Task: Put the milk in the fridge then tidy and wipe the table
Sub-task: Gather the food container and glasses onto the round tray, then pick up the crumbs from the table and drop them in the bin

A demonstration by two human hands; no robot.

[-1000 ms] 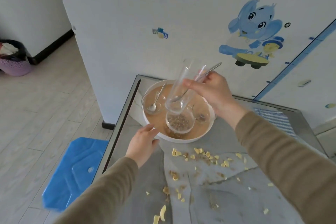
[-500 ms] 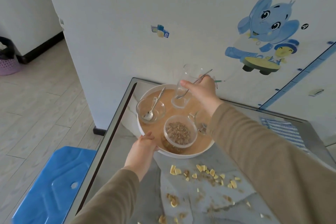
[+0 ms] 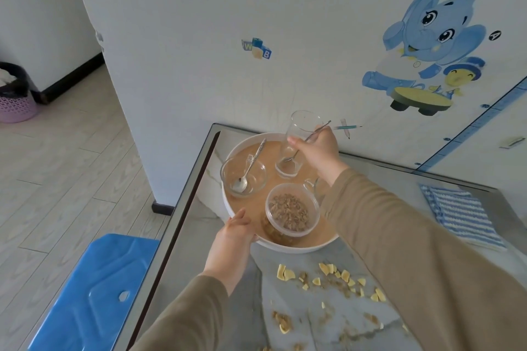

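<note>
A round white tray (image 3: 299, 246) with a tan floor sits at the table's far left corner. My right hand (image 3: 318, 149) grips a tall clear glass (image 3: 296, 148) with a spoon in it, standing upright on the tray's far side. My left hand (image 3: 238, 232) holds the tray's near rim. On the tray are a glass bowl (image 3: 243, 177) holding a spoon and a clear container of brown cereal (image 3: 291, 214). Another small glass (image 3: 313, 185) is partly hidden behind my right arm. Cereal crumbs and yellow flakes (image 3: 328, 279) lie scattered on the grey marble table (image 3: 313, 322).
A blue-and-white striped cloth (image 3: 462, 216) lies on the table at the right. A blue plastic stool (image 3: 91, 293) stands left of the table. A white wall with stickers runs close behind the tray. A purple bin (image 3: 14, 94) sits on the floor far left.
My right hand has lowered the tilted glass with the spoon and set it upright on the far side of the tray. My left hand has closed onto the tray's near rim.
</note>
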